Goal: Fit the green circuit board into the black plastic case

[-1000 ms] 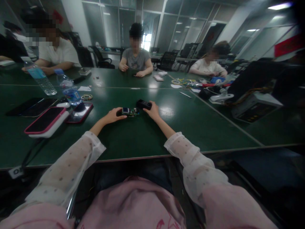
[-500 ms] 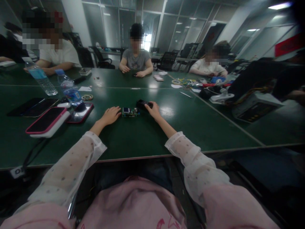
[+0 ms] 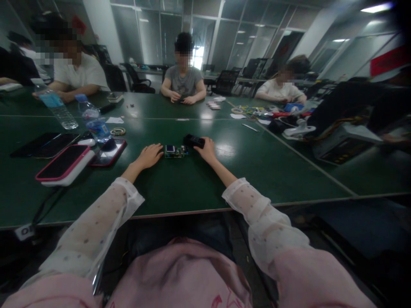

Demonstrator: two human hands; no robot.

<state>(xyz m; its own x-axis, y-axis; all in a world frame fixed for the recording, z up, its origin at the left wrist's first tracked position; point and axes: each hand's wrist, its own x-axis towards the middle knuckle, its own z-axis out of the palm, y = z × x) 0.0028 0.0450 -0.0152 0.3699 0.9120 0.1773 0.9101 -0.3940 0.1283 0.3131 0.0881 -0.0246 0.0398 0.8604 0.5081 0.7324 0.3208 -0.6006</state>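
A small green circuit board [image 3: 174, 151] with a dark screen lies on the green table [image 3: 180, 188] between my hands. My left hand [image 3: 149, 155] rests flat on the table, its fingers stretched toward the board's left edge. Just right of and behind the board is a black box-like device [image 3: 194, 140]. My right hand [image 3: 206, 149] grips the right end of this device, with the thumb on its near side and the fingers at its far side.
Phones [image 3: 64, 162] and two plastic bottles [image 3: 93, 119] stand or lie at the left, near a tape roll [image 3: 117, 131]. Wires [image 3: 247, 110], a pen [image 3: 249, 127] and a metal box [image 3: 346, 143] are at the right. People sit across the table.
My right thumb has shifted from the top of the black device down to its near side, uncovering more of it. My left hand and the board stay in place.
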